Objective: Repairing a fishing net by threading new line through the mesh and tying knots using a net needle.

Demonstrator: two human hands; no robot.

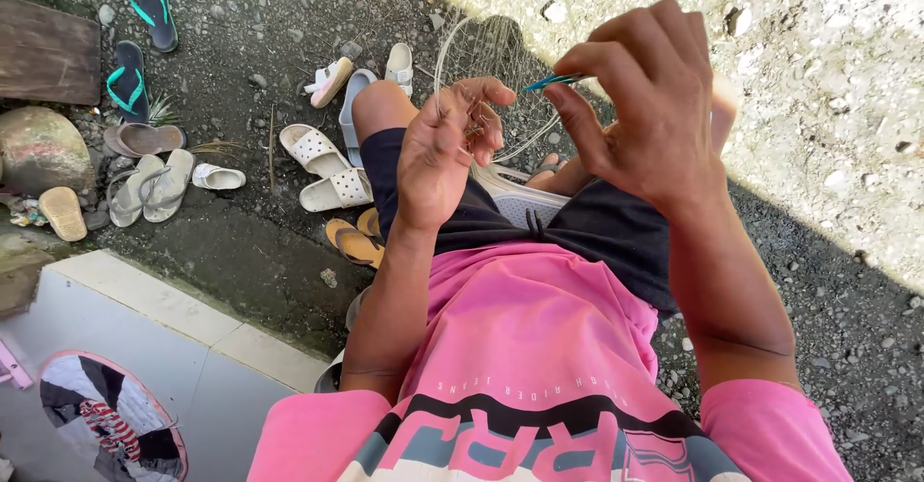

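My right hand (pixel 643 97) is raised above my lap and pinches a thin teal netting needle (pixel 551 82) between thumb and fingers. My left hand (pixel 445 147) is held up beside it, fingers curled around strands of a fine, pale fishing net (pixel 500 54). The net hangs from my hands and spreads over the gravel past my knees. I sit in a pink shirt and dark shorts, with a white sandal partly hidden under my legs.
Several sandals lie on the dark gravel to the left: white clogs (pixel 327 164), teal flip-flops (pixel 144 30), tan ones (pixel 354 241). A large rock (pixel 43 147) and a wooden board (pixel 48 49) are far left. A tiled step (pixel 164 347) with a round mat (pixel 106 415) is at lower left.
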